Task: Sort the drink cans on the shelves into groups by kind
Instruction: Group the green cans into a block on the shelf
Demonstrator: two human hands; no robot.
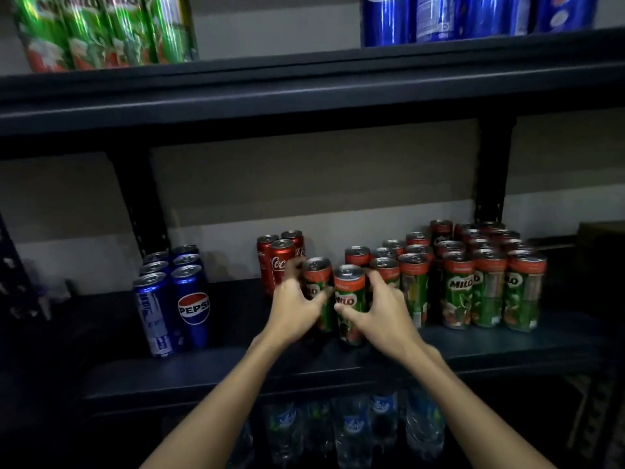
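On the middle shelf two green Milo cans stand side by side at the centre. My left hand grips the left Milo can. My right hand grips the right Milo can, thumb across its front. Just behind my left hand stand three red Coca-Cola cans. A large group of Milo cans fills the shelf to the right. Several blue Pepsi cans stand at the left.
The upper shelf carries several Milo cans at the left and blue Pepsi cans at the right. Water bottles stand on the shelf below. Black uprights stand behind the cans.
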